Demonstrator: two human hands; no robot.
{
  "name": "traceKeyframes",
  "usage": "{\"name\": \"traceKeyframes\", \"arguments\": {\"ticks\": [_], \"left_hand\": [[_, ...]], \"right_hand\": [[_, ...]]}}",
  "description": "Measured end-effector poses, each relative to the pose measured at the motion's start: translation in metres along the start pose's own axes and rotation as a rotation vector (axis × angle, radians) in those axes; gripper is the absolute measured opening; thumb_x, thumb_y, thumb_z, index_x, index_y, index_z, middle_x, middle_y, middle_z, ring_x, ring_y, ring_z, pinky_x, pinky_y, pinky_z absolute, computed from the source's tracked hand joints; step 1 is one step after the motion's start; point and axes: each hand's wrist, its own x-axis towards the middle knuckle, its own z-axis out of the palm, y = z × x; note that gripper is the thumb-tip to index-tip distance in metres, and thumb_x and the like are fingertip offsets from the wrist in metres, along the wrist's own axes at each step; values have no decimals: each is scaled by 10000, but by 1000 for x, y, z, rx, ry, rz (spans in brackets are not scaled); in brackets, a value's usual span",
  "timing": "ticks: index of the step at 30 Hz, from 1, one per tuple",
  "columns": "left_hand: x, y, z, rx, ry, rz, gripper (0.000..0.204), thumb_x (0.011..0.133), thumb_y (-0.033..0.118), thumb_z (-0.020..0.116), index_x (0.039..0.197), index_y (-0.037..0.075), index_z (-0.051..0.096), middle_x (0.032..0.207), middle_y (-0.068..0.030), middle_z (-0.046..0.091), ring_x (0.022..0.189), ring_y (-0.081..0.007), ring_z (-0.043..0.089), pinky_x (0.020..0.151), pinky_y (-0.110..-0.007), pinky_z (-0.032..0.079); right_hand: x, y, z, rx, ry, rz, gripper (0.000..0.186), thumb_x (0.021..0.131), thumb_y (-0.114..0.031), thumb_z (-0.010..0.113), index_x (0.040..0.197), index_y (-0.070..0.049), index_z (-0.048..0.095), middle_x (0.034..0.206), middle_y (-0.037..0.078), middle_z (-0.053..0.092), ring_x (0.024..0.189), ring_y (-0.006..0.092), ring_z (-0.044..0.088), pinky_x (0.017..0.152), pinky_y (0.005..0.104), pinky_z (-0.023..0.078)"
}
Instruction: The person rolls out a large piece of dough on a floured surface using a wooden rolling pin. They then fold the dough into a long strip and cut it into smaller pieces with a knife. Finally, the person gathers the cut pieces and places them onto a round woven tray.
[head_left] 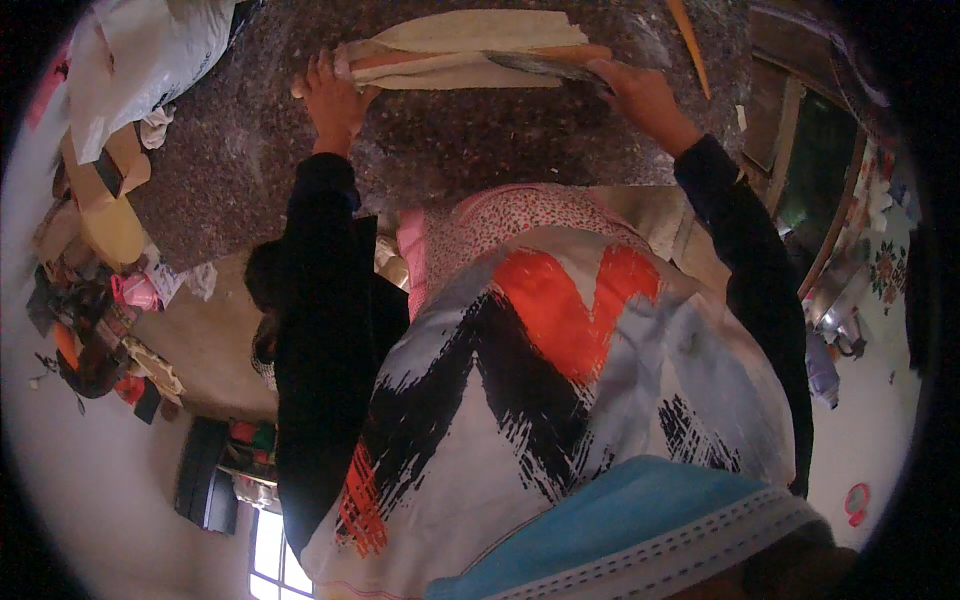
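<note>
A long pale piece (pixel 470 30), like cloth or soft sheet, lies across the far part of the dark speckled worktop. An orange-brown strip (pixel 430 68) runs lengthwise along it, with pale material on both sides. My left hand (pixel 335 105) is closed at the left end, its fingers bent around the strip and the pale piece. My right hand (pixel 640 97) is closed at the other end, around a grey pointed blade (pixel 540 66) like a knife. That blade lies almost flat over the pale material, its tip toward the left. What the right fingers cover is hidden.
The speckled worktop (pixel 240 150) has whitish smears. A narrow orange strip (pixel 690 50) lies at its far right. On the left are a white plastic bag (pixel 150 60), tan cut pieces (pixel 110 228) and a cluttered heap (pixel 90 340). Patterned pink cloth (pixel 530 210) hangs at the near edge.
</note>
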Motion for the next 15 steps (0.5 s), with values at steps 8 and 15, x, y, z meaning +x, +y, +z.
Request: {"name": "traceKeyframes", "arguments": {"ticks": [8, 15], "left_hand": [[0, 0, -3, 51, -28, 3, 852, 694, 489, 745, 1359, 92, 388, 1375, -141, 388, 1285, -369, 329, 1079, -543, 183], [2, 6, -5, 23, -64, -30, 871, 665, 451, 781, 1356, 96, 387, 1378, -146, 375, 1290, -367, 324, 1085, -550, 180]], "right_hand": [[5, 3, -4, 2, -31, 2, 585, 723, -141, 724, 1250, -174, 471, 988, 140, 654, 820, 302, 656, 635, 387, 533], [4, 17, 9, -107, -24, -48, 490, 777, -213, 671, 1229, -153, 491, 1059, 98, 648, 756, 300, 658, 601, 405, 533]]}}
